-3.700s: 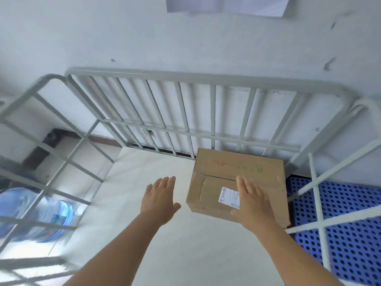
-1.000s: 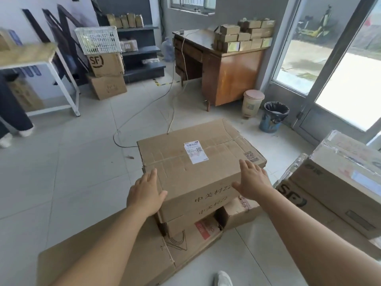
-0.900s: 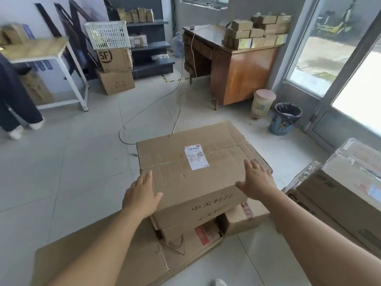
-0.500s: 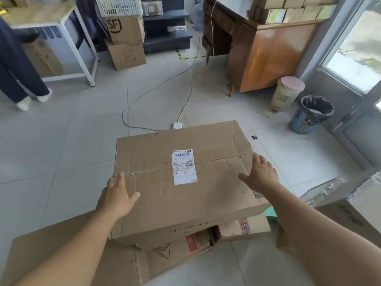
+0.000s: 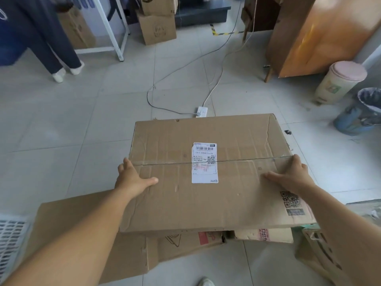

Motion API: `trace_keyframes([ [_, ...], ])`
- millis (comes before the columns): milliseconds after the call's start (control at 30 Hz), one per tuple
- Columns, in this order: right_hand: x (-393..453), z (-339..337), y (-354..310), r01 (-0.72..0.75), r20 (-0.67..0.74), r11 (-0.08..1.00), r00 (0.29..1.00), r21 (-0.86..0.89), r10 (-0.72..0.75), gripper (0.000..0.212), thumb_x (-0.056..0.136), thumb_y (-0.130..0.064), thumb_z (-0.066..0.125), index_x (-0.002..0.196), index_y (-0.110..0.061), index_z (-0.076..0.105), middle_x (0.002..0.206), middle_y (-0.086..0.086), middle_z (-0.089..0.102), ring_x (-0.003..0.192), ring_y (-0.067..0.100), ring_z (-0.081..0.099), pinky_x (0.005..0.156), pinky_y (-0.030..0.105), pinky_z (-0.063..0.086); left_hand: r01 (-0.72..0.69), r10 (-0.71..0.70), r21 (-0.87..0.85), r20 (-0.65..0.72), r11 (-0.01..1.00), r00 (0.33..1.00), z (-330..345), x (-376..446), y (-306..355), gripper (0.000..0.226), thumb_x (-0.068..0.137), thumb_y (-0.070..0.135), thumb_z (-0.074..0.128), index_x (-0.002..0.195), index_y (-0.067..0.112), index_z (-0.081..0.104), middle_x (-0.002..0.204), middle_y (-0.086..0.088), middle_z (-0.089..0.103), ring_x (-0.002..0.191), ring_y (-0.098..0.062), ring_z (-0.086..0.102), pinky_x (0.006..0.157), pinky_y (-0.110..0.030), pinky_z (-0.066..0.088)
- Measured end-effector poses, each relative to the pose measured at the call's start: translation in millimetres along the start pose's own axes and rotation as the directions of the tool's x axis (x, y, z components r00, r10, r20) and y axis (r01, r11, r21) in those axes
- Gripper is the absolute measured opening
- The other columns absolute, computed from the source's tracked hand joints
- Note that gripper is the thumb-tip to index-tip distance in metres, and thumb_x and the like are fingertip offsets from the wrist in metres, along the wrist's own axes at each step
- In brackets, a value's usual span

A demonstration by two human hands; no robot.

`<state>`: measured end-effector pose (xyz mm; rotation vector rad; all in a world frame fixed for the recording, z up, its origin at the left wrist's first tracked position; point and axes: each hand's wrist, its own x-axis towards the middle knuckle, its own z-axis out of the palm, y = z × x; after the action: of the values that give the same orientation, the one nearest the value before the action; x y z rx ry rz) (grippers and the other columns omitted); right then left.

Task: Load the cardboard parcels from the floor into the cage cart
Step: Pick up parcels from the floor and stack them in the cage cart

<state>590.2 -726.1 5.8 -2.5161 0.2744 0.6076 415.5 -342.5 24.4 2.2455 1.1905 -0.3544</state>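
Left grip (image 5: 134, 178): grasps the left edge of the top parcel (image 5: 177, 205), thumb lying on top.
Right grip (image 5: 292, 176): grasps the right edge in the same way.
Parcel: centre of the frame, on the other parcels (image 5: 82, 228) on the floor (image 5: 61, 131).
Change: both hands have moved outward to the side edges.
Meaning: I think the lift comes next; the cage cart is not in view.

Parcel depot — stacked cartons (image 5: 156, 25), desk (image 5: 313, 34)

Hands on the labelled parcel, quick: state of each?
Left hand: grips the parcel at its left edge, thumb on top.
Right hand: grips its right edge, thumb on top.
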Motion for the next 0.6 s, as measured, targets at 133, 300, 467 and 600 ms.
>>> trace_keyframes([
  [133,2.9,-1.8,4.5,-0.009,0.032,0.999,0.999,0.046,0.008,0.113,0.062,-0.046,0.088,0.147,-0.023,0.017,0.139,0.016,0.037,0.121,0.039,0.048,0.099,0.051,0.045,0.024,-0.023,-0.060,0.018,0.998,1.000,3.6,5.1,-4.4,0.128,0.070,0.046,0.081,0.154,0.015,-0.011,0.162,-0.010,0.000,0.146,-0.030,0.018,0.114,-0.044,0.024],
  [300,1.5,-3.7,4.5,0.004,0.025,0.995,1.000,0.101,-0.007,0.116,0.058,-0.045,0.090,0.148,-0.023,0.020,0.137,0.013,0.042,0.119,0.034,0.050,0.098,0.052,0.047,-0.001,-0.002,-0.120,-0.027,0.993,1.000,3.2,0.0,-4.3,0.124,0.071,0.038,0.083,0.155,0.015,-0.005,0.162,-0.008,0.003,0.146,-0.029,0.018,0.114,-0.043,0.023],
  [467,-15.3,-13.7,8.6,0.016,-0.014,0.995,1.000,0.101,-0.015,0.110,0.054,-0.048,0.091,0.140,-0.021,0.028,0.132,0.011,0.048,0.113,0.032,0.054,0.095,0.052,0.048,-0.044,0.037,-0.160,-0.046,0.986,0.998,0.9,-14.3,-7.5,0.122,0.071,0.035,0.084,0.155,0.015,-0.002,0.161,-0.008,0.007,0.146,-0.028,0.019,0.115,-0.043,0.023],
  [600,-39.8,-32.3,13.0,0.040,-0.077,0.994,0.997,0.103,-0.032,0.101,0.054,-0.048,0.090,0.133,-0.022,0.034,0.127,0.010,0.050,0.110,0.031,0.054,0.093,0.049,0.049,-0.123,0.111,-0.197,-0.071,0.973,0.991,-8.9,-28.8,-4.4,0.120,0.071,0.033,0.084,0.155,0.015,0.001,0.160,-0.007,0.010,0.145,-0.026,0.022,0.114,-0.040,0.025],
])
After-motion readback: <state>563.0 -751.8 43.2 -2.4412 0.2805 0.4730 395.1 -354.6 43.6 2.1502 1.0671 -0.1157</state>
